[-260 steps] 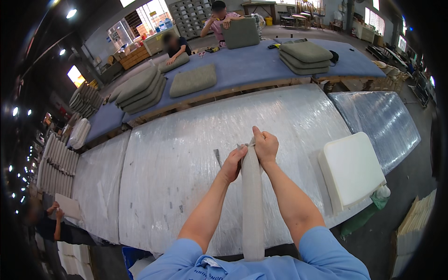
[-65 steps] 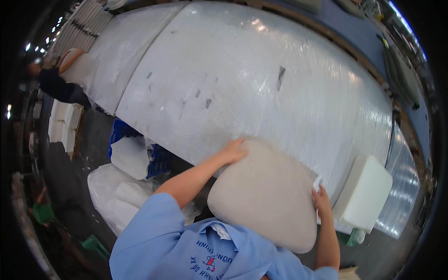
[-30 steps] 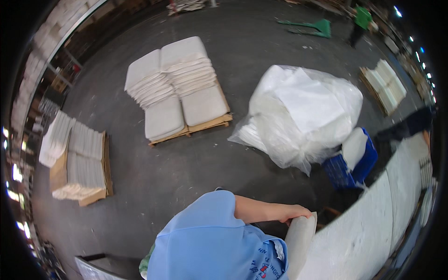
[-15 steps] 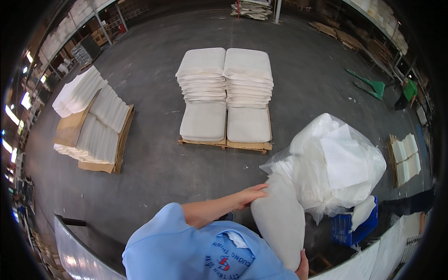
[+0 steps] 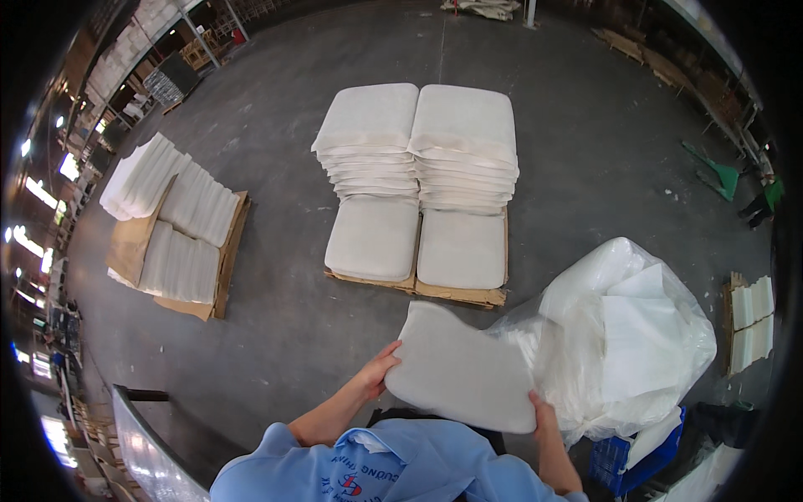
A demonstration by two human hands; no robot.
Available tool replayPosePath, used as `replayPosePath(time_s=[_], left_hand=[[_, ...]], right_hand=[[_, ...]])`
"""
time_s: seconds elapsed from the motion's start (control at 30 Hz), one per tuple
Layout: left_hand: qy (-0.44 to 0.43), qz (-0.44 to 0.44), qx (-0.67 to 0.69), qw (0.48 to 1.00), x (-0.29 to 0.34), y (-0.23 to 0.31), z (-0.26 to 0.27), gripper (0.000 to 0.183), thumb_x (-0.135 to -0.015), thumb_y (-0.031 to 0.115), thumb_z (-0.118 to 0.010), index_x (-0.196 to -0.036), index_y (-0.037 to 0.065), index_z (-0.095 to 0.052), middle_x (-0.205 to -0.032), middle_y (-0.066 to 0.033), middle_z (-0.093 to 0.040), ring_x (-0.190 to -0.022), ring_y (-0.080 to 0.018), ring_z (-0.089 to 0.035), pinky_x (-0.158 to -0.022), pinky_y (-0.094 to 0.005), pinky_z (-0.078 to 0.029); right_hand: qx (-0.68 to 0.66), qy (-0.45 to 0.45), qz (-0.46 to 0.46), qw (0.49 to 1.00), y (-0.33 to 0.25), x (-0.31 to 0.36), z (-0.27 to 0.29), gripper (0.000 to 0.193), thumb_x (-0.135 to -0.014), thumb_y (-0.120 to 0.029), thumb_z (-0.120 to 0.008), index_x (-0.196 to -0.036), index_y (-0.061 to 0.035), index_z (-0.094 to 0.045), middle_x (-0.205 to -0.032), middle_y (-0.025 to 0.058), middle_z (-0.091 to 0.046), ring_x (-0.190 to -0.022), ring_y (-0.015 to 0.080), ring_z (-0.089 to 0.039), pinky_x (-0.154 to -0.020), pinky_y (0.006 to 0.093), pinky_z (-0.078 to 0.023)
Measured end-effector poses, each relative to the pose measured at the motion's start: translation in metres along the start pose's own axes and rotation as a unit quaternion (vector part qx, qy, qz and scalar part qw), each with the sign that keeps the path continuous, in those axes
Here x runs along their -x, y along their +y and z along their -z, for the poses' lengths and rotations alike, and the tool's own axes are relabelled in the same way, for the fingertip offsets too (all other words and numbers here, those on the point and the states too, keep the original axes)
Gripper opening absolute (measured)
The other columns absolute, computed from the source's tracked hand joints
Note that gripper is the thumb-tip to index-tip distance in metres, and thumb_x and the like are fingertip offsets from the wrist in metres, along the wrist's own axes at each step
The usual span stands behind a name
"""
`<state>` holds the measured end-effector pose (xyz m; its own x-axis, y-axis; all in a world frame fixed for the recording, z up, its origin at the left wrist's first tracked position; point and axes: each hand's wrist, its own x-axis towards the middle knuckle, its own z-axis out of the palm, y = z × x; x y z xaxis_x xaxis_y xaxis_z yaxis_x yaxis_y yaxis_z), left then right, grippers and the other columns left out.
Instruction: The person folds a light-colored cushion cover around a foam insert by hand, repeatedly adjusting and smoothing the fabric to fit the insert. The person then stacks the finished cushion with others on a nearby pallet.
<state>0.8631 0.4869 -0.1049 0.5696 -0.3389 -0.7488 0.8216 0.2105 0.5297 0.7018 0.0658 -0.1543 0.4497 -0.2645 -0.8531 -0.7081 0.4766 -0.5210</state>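
Note:
Between my two hands hangs a whitish foam cushion pad (image 5: pixel 464 364), bowed and tilted in front of my body. My left hand (image 5: pixel 381 368) is closed on its left edge. At the lower right corner my right hand (image 5: pixel 542 412) grips the other side. Straight ahead, pale cushion pads (image 5: pixel 372 238) rest in two columns on a cardboard-covered pallet (image 5: pixel 464 293), with tall stacks at the back and low ones in front. To the right of the held pad bulges a large clear plastic bag (image 5: pixel 577 335) filled with white pads.
A blue crate (image 5: pixel 615 460) sits below the bag, with a white piece in it. Another loaded pallet (image 5: pixel 230 259) stands to the left, a smaller one (image 5: pixel 736 330) at far right. A green pallet jack (image 5: pixel 721 177) and a person in green (image 5: pixel 765 201) are beyond.
The pad has swung left, away from the bag, turning from upright-long to broad and flat before me. Both hands moved with it, and my view has shifted toward the stacked pallet.

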Motion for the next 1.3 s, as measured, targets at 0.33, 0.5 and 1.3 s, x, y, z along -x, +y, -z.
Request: replayPosePath(time_s=[0.33,0.5,1.3], left_hand=[[0.101,-0.128,-0.047,0.986,-0.175,0.136,-0.011,0.076,-0.084,0.006,-0.054,-0.159,0.013,-0.043,-0.148,-0.0082,-0.055,-0.106,-0.0138,-0.059,-0.088,-0.0312,-0.051],[0.266,-0.116,-0.072,0.954,-0.209,0.139,0.029,0.060,-0.088,0.007,-0.060,-0.148,0.007,-0.057,-0.126,-0.0056,-0.069,-0.075,-0.0070,-0.053,-0.067,-0.0254,-0.044],[0.292,0.116,0.044,0.948,-0.457,0.056,0.090,0.066,-0.100,0.048,-0.063,-0.154,0.014,-0.051,-0.105,-0.0025,-0.069,-0.077,-0.0123,-0.056,-0.063,-0.0284,-0.045]], right_hand=[[0.132,0.016,0.240,0.962,-0.220,-0.166,-0.112,0.080,-0.092,-0.050,-0.075,-0.150,0.0002,-0.050,-0.137,0.0178,-0.062,-0.120,0.0261,-0.060,-0.102,0.0402,-0.050],[0.282,0.042,0.035,0.958,-0.237,-0.215,-0.125,0.082,-0.092,-0.066,-0.064,-0.151,-0.0114,-0.048,-0.143,0.0108,-0.058,-0.114,0.0349,-0.061,-0.088,0.0537,-0.051],[0.340,0.043,-0.045,0.938,-0.222,-0.509,-0.196,0.090,-0.086,-0.075,-0.060,-0.152,-0.0154,-0.042,-0.145,0.0081,-0.045,-0.129,0.0297,-0.036,-0.096,0.0560,-0.025]])
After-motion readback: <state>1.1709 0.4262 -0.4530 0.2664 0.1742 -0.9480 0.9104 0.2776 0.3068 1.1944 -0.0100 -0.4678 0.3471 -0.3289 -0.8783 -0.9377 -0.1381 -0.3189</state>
